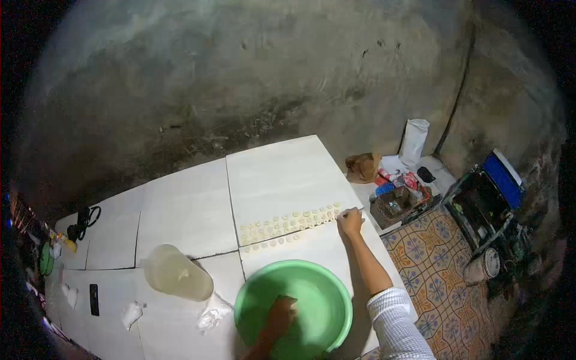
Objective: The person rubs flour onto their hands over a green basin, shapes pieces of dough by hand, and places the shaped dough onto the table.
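Rows of small pale round pieces (282, 227) lie on the white tabletop (276, 174). At the right end of these rows is my right hand (351, 221), its fingers pinched together at the surface; what they hold is too small to make out. My left hand (282, 315) is inside a large green basin (337, 300), in shadow, its fingers closed around something I cannot make out. The basin stands at the table's near edge, below the rows.
Left of the basin are a cloudy plastic jug (177, 273), a clear plastic bag (213, 313), a white bag (132, 314), a dark phone (94, 299) and a black cable (84, 225). A cluttered box (399, 207) stands right, above patterned floor tiles (435, 270).
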`<state>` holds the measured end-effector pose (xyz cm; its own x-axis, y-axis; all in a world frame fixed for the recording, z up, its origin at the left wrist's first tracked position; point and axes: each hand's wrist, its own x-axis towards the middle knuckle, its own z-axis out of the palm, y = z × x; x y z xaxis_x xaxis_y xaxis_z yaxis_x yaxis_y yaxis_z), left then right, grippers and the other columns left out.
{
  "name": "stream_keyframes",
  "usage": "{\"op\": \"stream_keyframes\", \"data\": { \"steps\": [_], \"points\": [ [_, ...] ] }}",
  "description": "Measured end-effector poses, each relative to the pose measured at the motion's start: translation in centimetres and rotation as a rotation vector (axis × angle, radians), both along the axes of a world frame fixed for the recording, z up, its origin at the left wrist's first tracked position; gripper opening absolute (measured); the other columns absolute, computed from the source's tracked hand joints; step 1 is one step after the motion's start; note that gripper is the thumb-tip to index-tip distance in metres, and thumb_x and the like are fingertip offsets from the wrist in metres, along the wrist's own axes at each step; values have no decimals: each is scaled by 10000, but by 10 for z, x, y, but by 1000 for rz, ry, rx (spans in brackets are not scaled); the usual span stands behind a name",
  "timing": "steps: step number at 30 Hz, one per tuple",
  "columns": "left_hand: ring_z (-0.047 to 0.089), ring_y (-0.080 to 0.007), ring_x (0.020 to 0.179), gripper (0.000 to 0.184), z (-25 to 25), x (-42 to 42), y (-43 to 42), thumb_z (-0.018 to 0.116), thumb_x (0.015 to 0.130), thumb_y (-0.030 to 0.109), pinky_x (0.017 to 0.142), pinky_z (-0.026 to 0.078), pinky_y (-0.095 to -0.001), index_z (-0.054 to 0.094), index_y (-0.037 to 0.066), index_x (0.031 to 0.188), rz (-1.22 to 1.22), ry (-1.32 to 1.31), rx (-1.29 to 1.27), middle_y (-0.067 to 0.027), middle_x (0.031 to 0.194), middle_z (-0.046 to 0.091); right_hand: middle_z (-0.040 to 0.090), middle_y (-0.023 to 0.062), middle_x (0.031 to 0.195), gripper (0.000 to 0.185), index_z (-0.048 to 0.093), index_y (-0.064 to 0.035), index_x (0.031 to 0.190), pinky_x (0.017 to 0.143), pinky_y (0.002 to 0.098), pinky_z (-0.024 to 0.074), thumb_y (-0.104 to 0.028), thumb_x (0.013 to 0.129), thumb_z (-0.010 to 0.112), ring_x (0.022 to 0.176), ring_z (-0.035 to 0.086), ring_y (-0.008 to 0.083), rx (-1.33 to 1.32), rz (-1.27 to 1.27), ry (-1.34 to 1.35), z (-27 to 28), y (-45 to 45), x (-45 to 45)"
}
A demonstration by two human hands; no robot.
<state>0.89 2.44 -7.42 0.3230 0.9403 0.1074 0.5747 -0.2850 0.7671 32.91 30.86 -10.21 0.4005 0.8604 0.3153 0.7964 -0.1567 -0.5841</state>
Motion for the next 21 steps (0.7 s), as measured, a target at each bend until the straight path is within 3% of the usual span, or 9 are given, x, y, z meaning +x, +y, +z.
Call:
{"op": "stream_keyframes", "data": {
  "steps": [2,3,6,10,13,14,17,19,21],
  "points": [
    [574,-362,1057,389,-13,-1,3,687,756,28,933,462,-429,615,12,1138,-22,32,62,-199,1087,619,697,98,795,132,742,-104,724,732,588,463,-229,684,755,830,654,317,38,-116,-115,-12,8,1],
    [574,-360,1053,387,-17,-2,4,687,758,33,941,457,-429,618,13,1139,-45,65,126,-201,1088,619,635,188,903,190,696,-18,753,793,611,426,-196,747,628,884,610,385,-35,-58,24,-9,8,3],
    [557,-360,1086,410,-2,-3,2,707,759,66,968,444,-429,611,16,1154,-78,14,116,-200,1125,609,633,182,936,202,695,-19,803,809,607,422,-206,761,632,929,595,385,-101,-60,25,10,-5,0],
    [521,-366,1152,437,-61,-7,1,727,750,87,1001,422,-441,605,7,1162,-12,-260,-36,-199,1173,589,620,162,954,194,704,-49,835,845,597,404,-220,787,626,1021,565,357,32,-126,98,10,-13,2],
    [463,-409,1206,564,-34,-5,4,765,711,100,1033,379,-501,561,14,1230,-74,251,349,-237,1211,541,640,121,934,169,705,-66,836,841,561,406,-222,779,674,943,606,312,123,-60,258,29,-43,1],
    [463,-409,1206,564,-27,-3,6,765,711,100,1033,379,-501,561,14,1230,-68,249,351,-237,1211,541,648,109,920,167,705,-71,837,842,549,404,-225,771,695,907,621,297,170,-40,365,40,-55,-3],
    [455,-419,1206,616,-16,-3,4,785,683,119,1019,390,-513,547,18,1242,-33,469,159,-250,1201,530,671,101,848,147,710,-42,831,740,398,459,-178,778,716,783,633,232,364,52,352,53,-90,-14],
    [506,-410,1131,558,-19,-12,0,778,671,122,944,439,-503,569,8,1176,-55,108,296,-239,1126,559,686,77,826,111,720,-37,843,664,303,463,-140,808,694,737,616,167,446,215,394,72,-122,-27],
    [528,-401,1083,506,3,-10,1,760,681,120,900,454,-495,578,13,1141,-69,212,241,-226,1089,571,684,68,820,110,721,-41,845,659,292,455,-141,812,691,736,611,161,410,295,445,100,-161,-51]
  ]
}}
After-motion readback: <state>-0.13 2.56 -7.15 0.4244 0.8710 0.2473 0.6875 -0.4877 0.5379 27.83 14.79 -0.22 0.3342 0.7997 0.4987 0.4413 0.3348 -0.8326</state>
